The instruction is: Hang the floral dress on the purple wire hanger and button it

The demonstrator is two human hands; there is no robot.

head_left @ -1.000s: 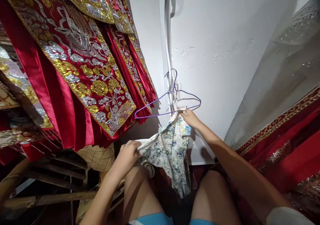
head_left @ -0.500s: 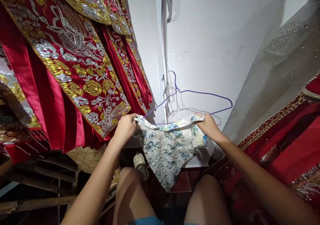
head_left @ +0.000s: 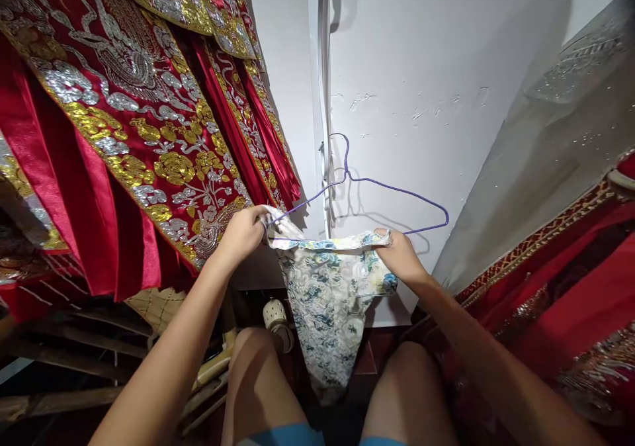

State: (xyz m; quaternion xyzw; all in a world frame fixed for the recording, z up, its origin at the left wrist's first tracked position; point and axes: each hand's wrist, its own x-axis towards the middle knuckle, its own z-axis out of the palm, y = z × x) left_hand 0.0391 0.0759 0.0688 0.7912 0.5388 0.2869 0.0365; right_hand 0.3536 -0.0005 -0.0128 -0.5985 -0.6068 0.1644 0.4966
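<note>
A white garment with a blue, green and yellow floral print hangs between my hands, its wide band stretched out at the top. My left hand pinches the left end of that band. Around the right end, the fingers of my right hand are closed. A thin purple hanger stands with its left shoulder inside the garment's opening, close to my left fingers. The hanger's right end sticks out past my right hand, outside the cloth. Its hook is beside a narrow vertical strip; what bears it I cannot tell.
Red and gold sequined garments hang at the left, near my left arm. More red beaded clothing is at the right. Behind the hanger stands a white wall. Below are a pale clog and wooden poles.
My left hand has risen slightly, drawing the band's left end up around the hanger's left shoulder. My right hand has shifted left. The garment hangs longer and narrower.
</note>
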